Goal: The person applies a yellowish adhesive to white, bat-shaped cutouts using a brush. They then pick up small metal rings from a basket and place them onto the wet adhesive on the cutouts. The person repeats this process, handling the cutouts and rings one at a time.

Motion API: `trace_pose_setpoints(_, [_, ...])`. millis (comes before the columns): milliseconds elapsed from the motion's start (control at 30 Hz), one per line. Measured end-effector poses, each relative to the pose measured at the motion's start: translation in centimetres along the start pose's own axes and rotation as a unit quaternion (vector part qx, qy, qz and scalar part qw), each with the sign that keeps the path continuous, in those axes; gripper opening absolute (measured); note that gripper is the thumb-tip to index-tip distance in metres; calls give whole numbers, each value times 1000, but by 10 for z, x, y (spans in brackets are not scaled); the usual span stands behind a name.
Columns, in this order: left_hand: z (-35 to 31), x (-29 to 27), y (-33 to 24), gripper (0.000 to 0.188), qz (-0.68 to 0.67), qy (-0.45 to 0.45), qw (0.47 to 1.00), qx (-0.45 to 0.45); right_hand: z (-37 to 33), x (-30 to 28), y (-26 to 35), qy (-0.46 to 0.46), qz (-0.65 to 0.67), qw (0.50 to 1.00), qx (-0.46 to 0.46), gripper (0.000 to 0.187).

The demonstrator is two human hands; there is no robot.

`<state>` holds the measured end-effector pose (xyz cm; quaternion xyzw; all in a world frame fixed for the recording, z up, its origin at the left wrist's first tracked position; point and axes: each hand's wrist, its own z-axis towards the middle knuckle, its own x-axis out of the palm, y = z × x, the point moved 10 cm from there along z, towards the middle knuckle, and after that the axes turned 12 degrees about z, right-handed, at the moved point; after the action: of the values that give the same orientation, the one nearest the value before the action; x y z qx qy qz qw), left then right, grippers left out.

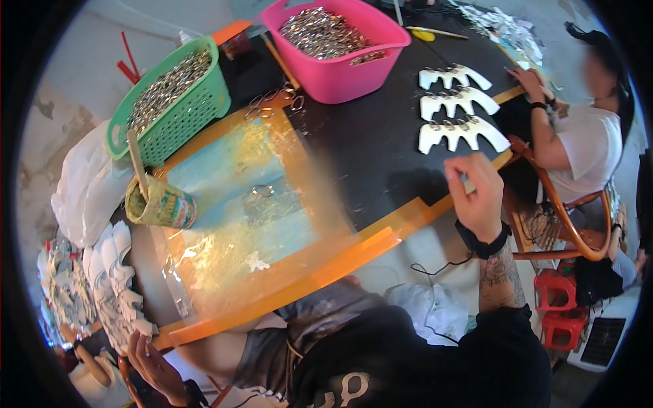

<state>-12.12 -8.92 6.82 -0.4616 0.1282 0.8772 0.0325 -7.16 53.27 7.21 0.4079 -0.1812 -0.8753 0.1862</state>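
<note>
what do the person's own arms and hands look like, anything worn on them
The right hand is bare, with a black band around the wrist, a dark tattoo on the forearm and a black sleeve above it. The left hand is bare too, with a dark band at the wrist.

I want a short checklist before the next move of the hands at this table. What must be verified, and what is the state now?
1. Right hand holds a piece: cannot tell; the fingers are pinched over the table edge, but what is between them is too small to see.
2. Left hand at the stack of white cards: ok, fingers touch its lower end.
3. Three white cards laid in a row on the black mat: ok, apart from each other.
4. Pink basket filled with metal rings: ok.
5. Green basket filled: ok.
6. Co-worker's hand away from the three cards: ok, beside them, not touching.
</note>
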Motion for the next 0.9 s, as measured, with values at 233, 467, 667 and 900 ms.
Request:
trace_pose_setpoints(233, [-34, 18, 114, 12, 113, 81, 988, -71, -9, 69, 1, 21, 121, 990, 63, 6])
trace_pose_setpoints(467, [32, 0, 69, 20, 99, 111, 985, -87, -28, 64, -26, 31, 57, 991, 118, 13])
trace_pose_setpoints(667, [26, 7, 81, 10, 31, 101, 987, -122, -23, 70, -24, 40, 25, 994, 100, 18])
trace_pose_setpoints(900, [70, 52, 101, 15, -5, 152, 979, -137, -20, 72, -29, 46, 20, 994, 98, 18])
